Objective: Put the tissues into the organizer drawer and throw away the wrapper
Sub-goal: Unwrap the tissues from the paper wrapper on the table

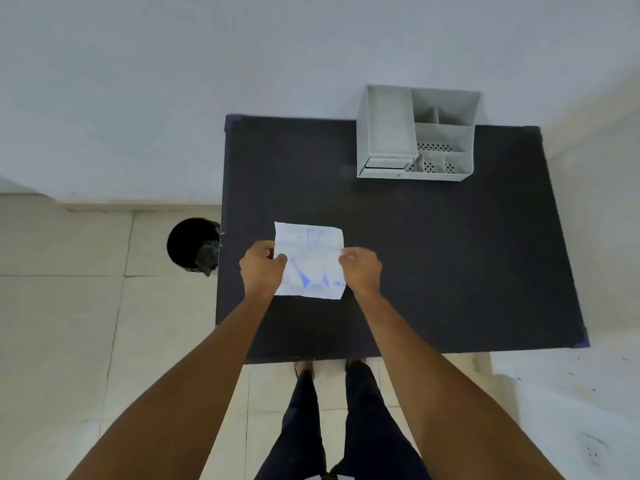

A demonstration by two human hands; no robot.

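Observation:
A white tissue pack (309, 259) with blue print is held over the black table (450, 254), near its left side. My left hand (261, 268) grips the pack's left edge and my right hand (362, 270) grips its right edge. A grey desk organizer (417, 133) with several compartments stands at the table's far edge; its small drawer (384, 164) at the lower left looks shut. A black trash bin (194, 244) with a dark liner stands on the floor just left of the table.
A white wall runs behind the table. Beige floor tiles (69, 306) lie to the left and in front. My legs and feet (332, 410) stand at the table's near edge. A white surface (571, 393) sits at the lower right.

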